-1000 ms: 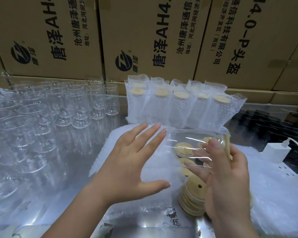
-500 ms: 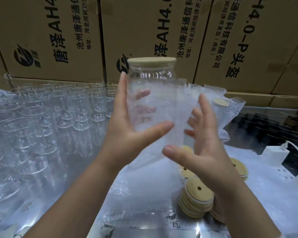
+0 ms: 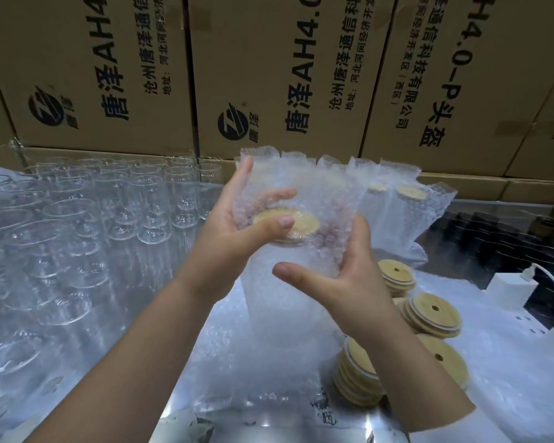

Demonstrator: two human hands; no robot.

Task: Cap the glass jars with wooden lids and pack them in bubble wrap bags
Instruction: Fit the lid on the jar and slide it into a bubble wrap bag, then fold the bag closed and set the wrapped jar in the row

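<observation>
At 6 o'clock a shiny metal table (image 3: 269,426) carries crinkled bubble sheeting (image 3: 509,362); stacks of round wooden lids (image 3: 359,378) sit at 4 o'clock. At centre the pebbly bubble wrap bag (image 3: 320,199) stands upright with the capped glass jar (image 3: 279,314) inside, left hand (image 3: 234,231) pinching it at the lid, right hand (image 3: 343,282) curled round its side. Clear jars (image 3: 77,235) crowd 9 o'clock, packed bags (image 3: 406,199) stand at 1 o'clock, printed cardboard boxes (image 3: 269,75) behind

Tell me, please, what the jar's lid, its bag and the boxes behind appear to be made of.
Lid: pale matt wood, perhaps bamboo, by its tan colour. Bag: clear plastic bubble wrap, its air cells visible. Boxes: brown matt cardboard, black print.
</observation>
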